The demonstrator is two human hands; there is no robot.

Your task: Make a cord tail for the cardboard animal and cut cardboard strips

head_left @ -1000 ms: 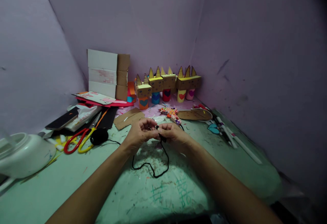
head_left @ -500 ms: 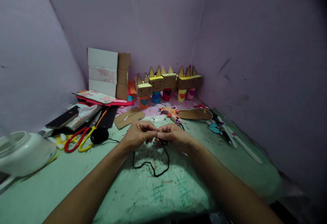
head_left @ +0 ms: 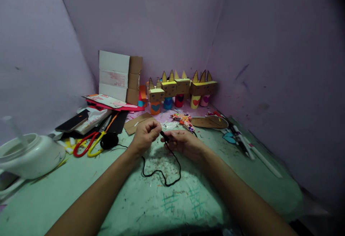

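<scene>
Black yarn (head_left: 172, 184) hangs in a loose loop on the green tabletop, and one end runs up to a small dark bunch (head_left: 164, 136) between my hands. My left hand (head_left: 146, 135) is closed in a pinch at the upper end of that bunch. Thumb and fingers of my right hand (head_left: 183, 143) grip its lower part from the right. A round black ball of yarn (head_left: 109, 141) lies to the left, its strand leading under my left wrist. How the bunch is wound or knotted is too small to tell.
Red-and-yellow-handled scissors (head_left: 93, 144) and a white pot (head_left: 35, 155) stand at left. Cardboard figures with pointed ears (head_left: 169, 89) line the back beside an opened box (head_left: 114, 76). A patterned glue gun (head_left: 183, 121) lies behind my hands; markers (head_left: 241, 140) lie at right.
My hands have moved slightly apart, exposing the dark yarn bunch between them. My right fingers have opened out somewhat around it. The whole view has shifted a little, so things appear farther right.
</scene>
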